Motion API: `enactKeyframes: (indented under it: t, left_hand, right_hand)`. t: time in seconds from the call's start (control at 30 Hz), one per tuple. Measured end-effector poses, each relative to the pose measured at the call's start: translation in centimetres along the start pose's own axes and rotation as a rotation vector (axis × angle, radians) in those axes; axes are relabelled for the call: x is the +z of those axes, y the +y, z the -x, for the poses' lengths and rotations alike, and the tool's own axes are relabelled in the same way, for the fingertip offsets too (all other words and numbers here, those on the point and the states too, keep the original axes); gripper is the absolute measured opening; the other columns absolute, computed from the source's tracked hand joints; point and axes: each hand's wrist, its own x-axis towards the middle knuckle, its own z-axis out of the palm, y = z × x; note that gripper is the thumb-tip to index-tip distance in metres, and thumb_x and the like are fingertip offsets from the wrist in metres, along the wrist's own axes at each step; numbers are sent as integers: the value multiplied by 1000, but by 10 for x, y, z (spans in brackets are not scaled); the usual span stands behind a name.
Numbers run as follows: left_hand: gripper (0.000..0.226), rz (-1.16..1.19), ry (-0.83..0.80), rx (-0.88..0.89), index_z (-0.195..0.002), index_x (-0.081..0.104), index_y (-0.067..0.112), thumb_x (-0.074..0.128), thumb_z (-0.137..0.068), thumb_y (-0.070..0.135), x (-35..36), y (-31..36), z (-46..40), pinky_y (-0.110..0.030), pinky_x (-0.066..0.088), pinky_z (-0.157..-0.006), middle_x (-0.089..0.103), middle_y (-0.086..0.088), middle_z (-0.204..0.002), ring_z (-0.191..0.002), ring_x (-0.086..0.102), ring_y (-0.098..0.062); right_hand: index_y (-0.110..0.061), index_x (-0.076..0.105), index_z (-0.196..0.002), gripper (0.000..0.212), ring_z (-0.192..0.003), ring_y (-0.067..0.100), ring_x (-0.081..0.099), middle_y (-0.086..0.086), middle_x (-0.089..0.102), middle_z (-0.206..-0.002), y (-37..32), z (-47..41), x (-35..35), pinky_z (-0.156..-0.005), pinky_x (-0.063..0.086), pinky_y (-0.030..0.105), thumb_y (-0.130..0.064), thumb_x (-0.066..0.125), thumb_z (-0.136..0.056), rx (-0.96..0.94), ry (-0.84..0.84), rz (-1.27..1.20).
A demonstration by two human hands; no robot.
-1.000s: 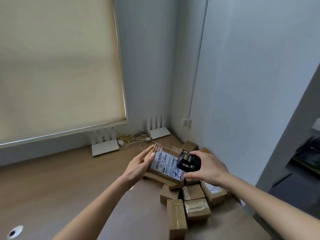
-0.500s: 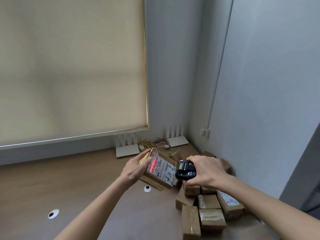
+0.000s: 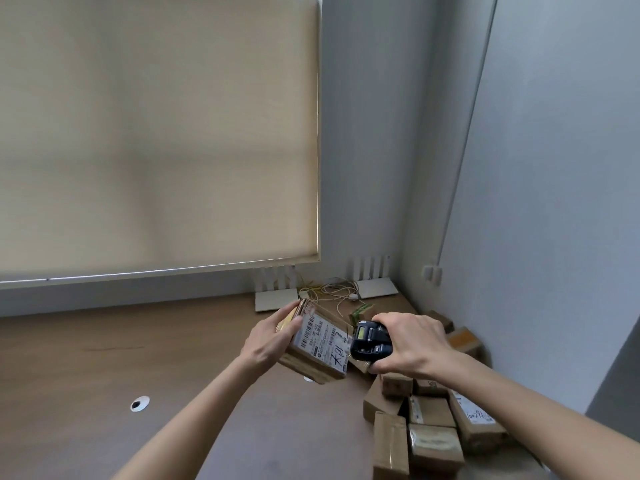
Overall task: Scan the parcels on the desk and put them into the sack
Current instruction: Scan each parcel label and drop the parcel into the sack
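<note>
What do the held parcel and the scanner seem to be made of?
Parcel: apparently brown cardboard, matte, with a white paper label. Scanner: likely black hard plastic, slightly glossy, with a small lit screen.

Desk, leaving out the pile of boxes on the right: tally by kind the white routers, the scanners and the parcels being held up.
White routers: 2
Scanner: 1
Held parcel: 1
Total: 4

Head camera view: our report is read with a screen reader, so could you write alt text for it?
A person's left hand holds a labelled cardboard parcel above a wooden desk, while the right hand grips a black handheld scanner beside its label. More cardboard parcels lie piled at the desk's right end.
</note>
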Motion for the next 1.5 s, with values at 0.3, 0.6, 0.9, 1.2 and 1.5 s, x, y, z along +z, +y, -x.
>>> enactKeyframes:
  t: [0.3,0.6,0.9,1.2,1.5]
  left_hand:
    - [56,228,161,-166,-137,33,66,61,-89,59,-39,-34,55,-34,61,-71,58,-8,-136,-102,67,-20]
    - [51,497,461,-340,-137,42,48,66,-93,40,-153,-110,175,-40,60,-62,65,-5,-126,-101,70,-29]
    - [67,512,734,-398,-120,48,27,84,-65,32,-332,-194,376,-47,62,-80,69,-13,-115,-101,71,-28]
    - [69,299,1019,-436,-126,61,31,93,-66,30,-460,-289,611,-12,51,-82,72,8,-110,-102,67,1]
    - [64,314,1272,-584,-135,55,31,84,-79,21,-514,-371,758,-3,43,-74,63,12,-116,-101,53,8]
  right_hand:
    - [-37,57,-126,87,-106,9,63,-14,68,-120,-57,-16,32,-88,53,32,-79,81,-54,-10,-211,-475]
    - [-32,61,-120,77,-94,3,67,-15,69,-105,-231,-24,66,-89,58,30,-63,91,-56,-249,-359,-793]
    - [-30,63,-116,65,-91,1,69,-12,72,-102,-501,23,43,-74,50,14,-44,96,-62,-600,-430,-833]
    - [-30,66,-105,56,-88,3,68,-12,72,-96,-779,134,38,-75,52,19,-43,98,-60,-963,-548,-811]
    - [-28,65,-118,80,-91,1,70,-11,73,-103,-975,229,72,-81,59,21,-59,91,-50,-1234,-706,-695]
